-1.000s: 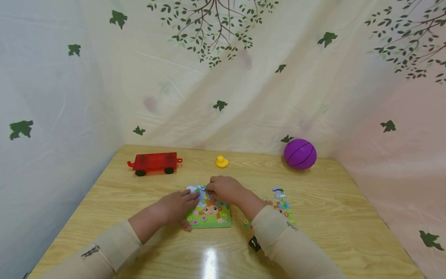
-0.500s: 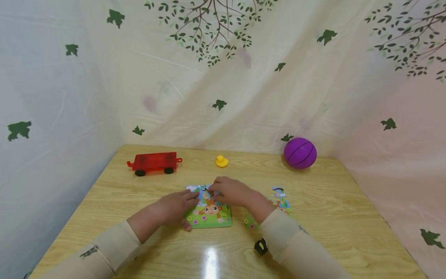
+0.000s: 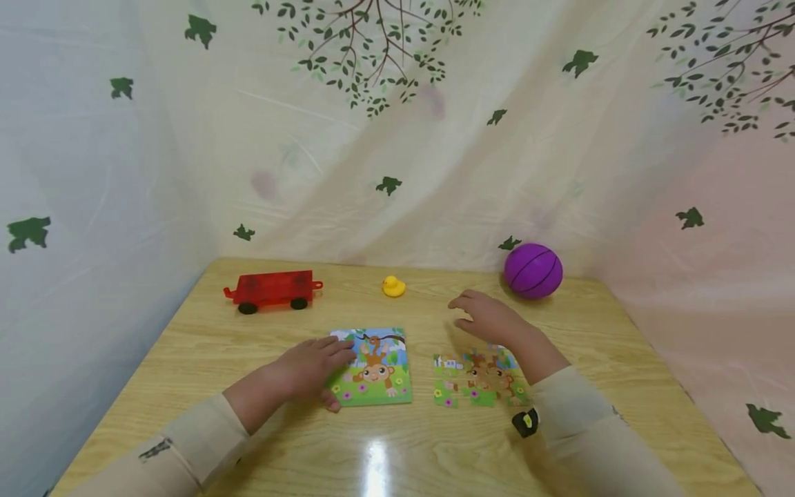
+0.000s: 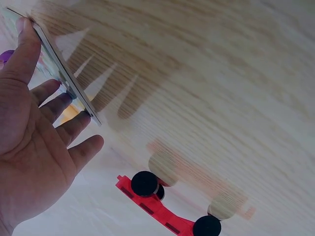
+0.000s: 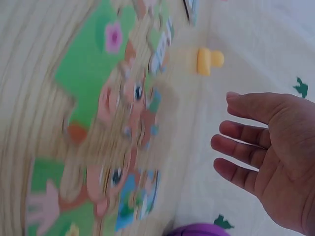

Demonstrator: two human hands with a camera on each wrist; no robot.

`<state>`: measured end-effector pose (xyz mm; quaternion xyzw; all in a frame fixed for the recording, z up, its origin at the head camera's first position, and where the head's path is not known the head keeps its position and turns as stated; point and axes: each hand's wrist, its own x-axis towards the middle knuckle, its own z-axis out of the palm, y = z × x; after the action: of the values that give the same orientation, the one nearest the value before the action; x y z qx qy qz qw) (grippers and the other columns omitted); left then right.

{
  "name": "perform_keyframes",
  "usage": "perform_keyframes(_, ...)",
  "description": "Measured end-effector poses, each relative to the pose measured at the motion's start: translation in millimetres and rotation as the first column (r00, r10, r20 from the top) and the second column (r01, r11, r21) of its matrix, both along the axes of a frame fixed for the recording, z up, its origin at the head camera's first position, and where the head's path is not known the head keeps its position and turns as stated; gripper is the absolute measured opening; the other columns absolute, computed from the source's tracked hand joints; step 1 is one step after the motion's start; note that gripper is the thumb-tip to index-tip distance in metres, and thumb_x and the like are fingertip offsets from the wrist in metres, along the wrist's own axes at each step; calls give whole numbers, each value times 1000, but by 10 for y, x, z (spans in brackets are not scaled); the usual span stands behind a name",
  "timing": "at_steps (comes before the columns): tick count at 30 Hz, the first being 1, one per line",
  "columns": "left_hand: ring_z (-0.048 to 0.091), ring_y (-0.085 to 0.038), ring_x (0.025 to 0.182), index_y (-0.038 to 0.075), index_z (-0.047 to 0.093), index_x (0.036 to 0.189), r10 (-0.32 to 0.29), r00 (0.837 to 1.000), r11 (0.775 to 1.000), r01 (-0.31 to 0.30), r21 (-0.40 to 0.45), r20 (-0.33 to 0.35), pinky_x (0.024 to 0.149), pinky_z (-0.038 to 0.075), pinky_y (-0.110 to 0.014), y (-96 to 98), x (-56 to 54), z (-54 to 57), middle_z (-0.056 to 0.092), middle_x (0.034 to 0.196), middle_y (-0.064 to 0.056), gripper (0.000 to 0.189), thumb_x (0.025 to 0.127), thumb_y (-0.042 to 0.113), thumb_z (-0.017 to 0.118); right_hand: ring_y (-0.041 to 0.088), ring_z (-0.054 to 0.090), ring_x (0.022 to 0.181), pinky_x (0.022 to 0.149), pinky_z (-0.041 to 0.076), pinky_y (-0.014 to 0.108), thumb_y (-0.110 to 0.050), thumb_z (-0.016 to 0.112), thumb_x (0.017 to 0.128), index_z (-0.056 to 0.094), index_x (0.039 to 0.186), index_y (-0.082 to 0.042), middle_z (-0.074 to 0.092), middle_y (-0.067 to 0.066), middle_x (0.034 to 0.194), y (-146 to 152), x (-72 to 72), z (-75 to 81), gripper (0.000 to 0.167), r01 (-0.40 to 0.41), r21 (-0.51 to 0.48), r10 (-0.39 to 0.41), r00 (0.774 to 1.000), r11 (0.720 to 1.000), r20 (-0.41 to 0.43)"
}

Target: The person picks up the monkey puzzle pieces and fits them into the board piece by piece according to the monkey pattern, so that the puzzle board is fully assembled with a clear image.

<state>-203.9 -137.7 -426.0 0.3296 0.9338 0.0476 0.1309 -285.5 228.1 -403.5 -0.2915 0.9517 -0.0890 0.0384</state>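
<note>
A square picture board point(image 3: 375, 386) with a cartoon monkey lies on the table. My left hand point(image 3: 310, 373) rests on its left side, fingers extended over the picture and thumb by the near left corner. In the left wrist view the fingers point(image 4: 74, 128) touch the board's face, seen nearly edge-on point(image 4: 64, 69). To the right lie several loose jigsaw pieces point(image 3: 447, 393) showing parts of a similar monkey picture. My right hand point(image 3: 493, 321) hovers beyond them with loosely bent fingers and nothing in it. The right forearm hides some pieces. Gaps separate some pieces point(image 5: 93, 73) in the right wrist view.
Along the back of the table stand a red toy wagon point(image 3: 273, 290), a yellow rubber duck point(image 3: 393, 286) and a purple ball point(image 3: 533, 270). A pale leaf-patterned cloth point(image 3: 348, 207) hangs behind and at both sides. A small black object point(image 3: 525, 422) sits at the right sleeve.
My right hand has left the upper part of the board and moved right, over the far side of the loose pieces. The left hand stays in place on the board.
</note>
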Motion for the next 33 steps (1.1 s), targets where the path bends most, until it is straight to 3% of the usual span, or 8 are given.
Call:
perform_keyframes(7, 26, -36, 147, 14, 38, 151, 14, 1000, 1000, -13, -12, 8, 117, 25, -57, -14, -7, -43, 30, 161, -6, 94, 76, 59, 72, 41, 54, 121, 100, 47, 53, -18, 68, 92, 59, 130, 1, 56, 23, 131, 350, 8, 6, 43, 74, 94, -85, 990, 993, 115)
perform_keyframes(12, 23, -34, 149, 16, 36, 153, 33, 999, 999, -32, -35, 17, 118, 23, -56, -19, -3, -54, 27, 162, -3, 95, 77, 61, 71, 37, 58, 112, 96, 49, 51, -21, 72, 89, 61, 125, -1, 58, 20, 124, 461, 33, -55, 43, 90, 175, -124, 973, 980, 193)
perform_keyframes(21, 23, -35, 149, 13, 32, 154, 19, 999, 1000, -18, -8, 32, 119, 24, -53, -19, 2, -35, 24, 163, -7, 98, 77, 59, 72, 16, 53, 82, 75, 50, 39, -17, 72, 87, 67, 101, -10, 58, 3, 96, 536, 40, -174, 17, 39, 176, -57, 993, 984, 102)
perform_keyframes(33, 22, -32, 150, 14, 30, 155, 54, 997, 998, -52, -34, 53, 118, 24, -56, -11, -2, -11, 23, 163, -4, 101, 76, 61, 71, 12, 47, 75, 68, 45, 33, -17, 69, 90, 66, 94, -13, 56, 1, 90, 559, 1, -182, 7, -20, 169, 12, 999, 985, 48)
